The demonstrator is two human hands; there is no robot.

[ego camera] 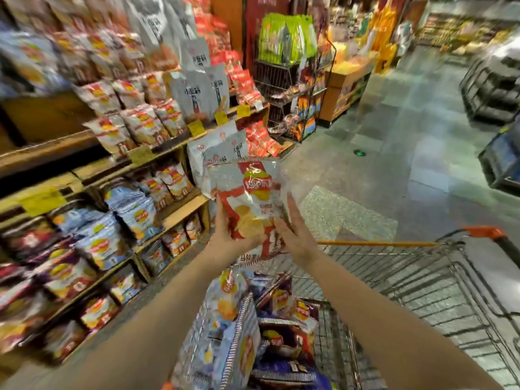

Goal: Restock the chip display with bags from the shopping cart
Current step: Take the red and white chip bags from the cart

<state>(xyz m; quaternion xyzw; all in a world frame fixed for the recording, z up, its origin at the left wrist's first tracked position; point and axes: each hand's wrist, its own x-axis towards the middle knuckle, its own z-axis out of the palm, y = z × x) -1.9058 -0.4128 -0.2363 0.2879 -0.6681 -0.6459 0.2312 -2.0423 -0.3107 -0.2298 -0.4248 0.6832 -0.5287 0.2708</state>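
- Head view, looking down an aisle: both hands hold one red bag (pixel 250 201) of chips upright above the cart (pixel 422 280), between the cart and the shelves (pixel 174 212) at left.
- Left hand (pixel 228 237) cups the bag's lower left edge, fingers curled round it; right hand (pixel 295 235) grips the lower right corner, fingers up along the side.
- Progress, as a judgement: the shelves already look well filled with red, blue and purple bags; this bag is out of the cart but not yet placed; more bags, a blue bag (pixel 225 333) and purple bags (pixel 284 342) among them, lie in the cart, so a good part of the restocking seems left.
- Hard to make out: the shelves at far left are blurred, so gaps cannot be judged; print on the bags is unreadable; the cart's near end is cut off by the lower edge; the fingers behind the bag are hidden.
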